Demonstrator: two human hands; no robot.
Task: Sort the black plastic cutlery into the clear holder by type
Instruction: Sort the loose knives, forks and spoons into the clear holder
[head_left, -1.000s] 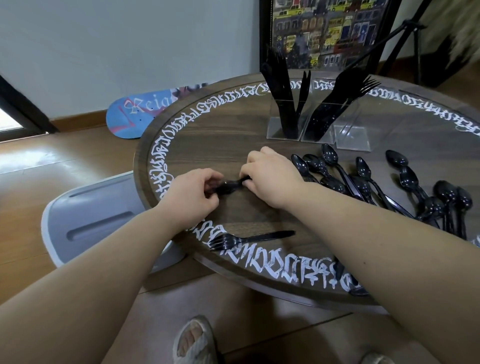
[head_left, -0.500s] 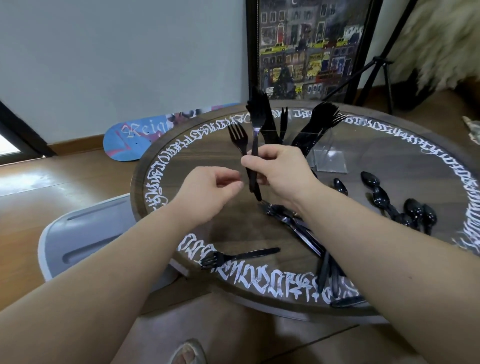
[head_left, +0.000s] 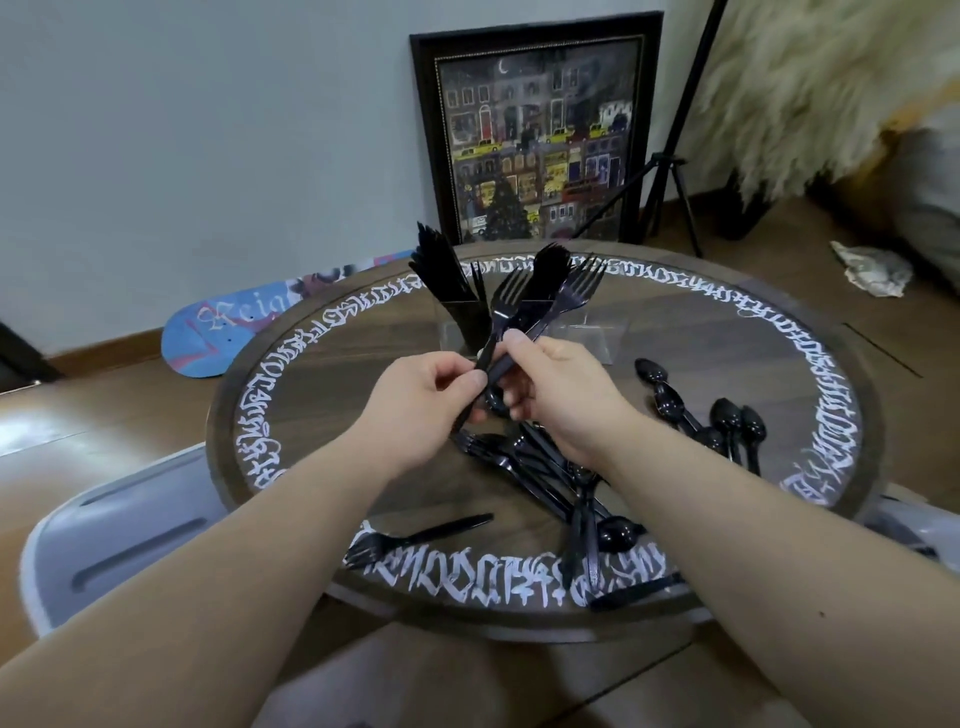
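Head view: one camera, looking down over both forearms at a round table (head_left: 322, 364) with white lettering round its rim.
Clear holder (head_left: 524, 332): stands at the far middle of the table, just behind the hands, its walls hard to trace against the wood.
Holder, left compartment: a tight upright bunch of black knives (head_left: 441, 270), fanning a little to the left (how many I cannot tell).
Holder, next compartment: black forks (head_left: 551, 262) stand in it, leaning right; the held cutlery overlaps them in view.
Holder, right part: looks clear, with no cutlery showing in it.
Left hand (head_left: 421, 405): raised above the table, thumb and forefinger pinching the lower handle of a black fork (head_left: 506, 306) whose tines point up.
Right hand (head_left: 561, 395): fingers curled round the handle of a second fork (head_left: 574, 296), tines up and tilted right, crossing the first.
Loose pile (head_left: 550, 467): black cutlery lying crosswise on the table under the right wrist, reaching the near rim.
Spoons (head_left: 696, 410): a loose row on the table at right, well apart from the holder.
Single fork (head_left: 415, 535): flat near the front rim, tines left.
Behind the table: a framed picture (head_left: 535, 135) against the wall, and a skateboard deck (head_left: 234, 327) on the floor.
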